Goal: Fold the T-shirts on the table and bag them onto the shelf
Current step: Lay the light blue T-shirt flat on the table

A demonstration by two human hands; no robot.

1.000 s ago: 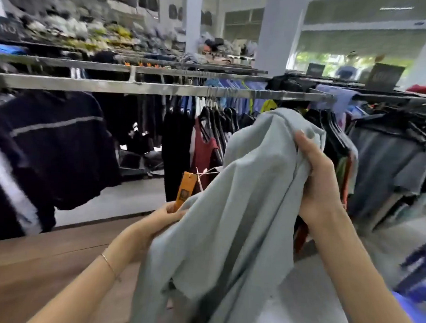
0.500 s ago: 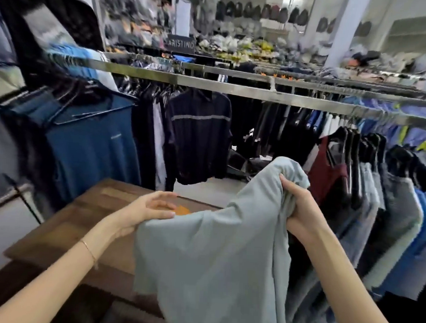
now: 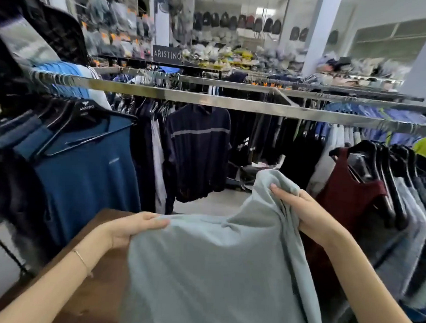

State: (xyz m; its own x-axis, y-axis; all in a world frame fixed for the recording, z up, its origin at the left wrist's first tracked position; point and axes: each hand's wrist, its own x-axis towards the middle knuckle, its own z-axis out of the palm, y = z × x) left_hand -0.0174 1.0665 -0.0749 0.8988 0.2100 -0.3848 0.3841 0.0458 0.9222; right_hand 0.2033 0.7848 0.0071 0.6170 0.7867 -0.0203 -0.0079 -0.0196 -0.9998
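since a sec ago the grey t-shirt (image 3: 217, 271) has come down from chest height and spread out: it was bunched and hanging w/ an orange tag showing by the left fingers, now the tag is out of sight and the top edge is pulled near taut between both hands. view has also swung left, so more of the wooden table (image 3: 96, 290) shows under the left forearm. my read: shirt is being opened up to lay flat on the table, so folding proper hasn't begun, bagging and shelf still to do.

left hand (image 3: 133, 228): fingers curled over the top edge, thumb under, pinching the cloth at what looks like a shoulder. right hand (image 3: 305, 211): fingers closed round a gathered wad of fabric, higher than the left, so that side humps up above the knuckles. shirt body hangs below both hands, covering the near part of the table.

edges/room: table's far edge sits just beyond the left fingertips; past it is open floor, then the hanging rail (image 3: 234, 103). right of the right fingers a maroon tank top (image 3: 347, 199) and hangers are close, little room there. open room is to the left & down, over the bare wood.
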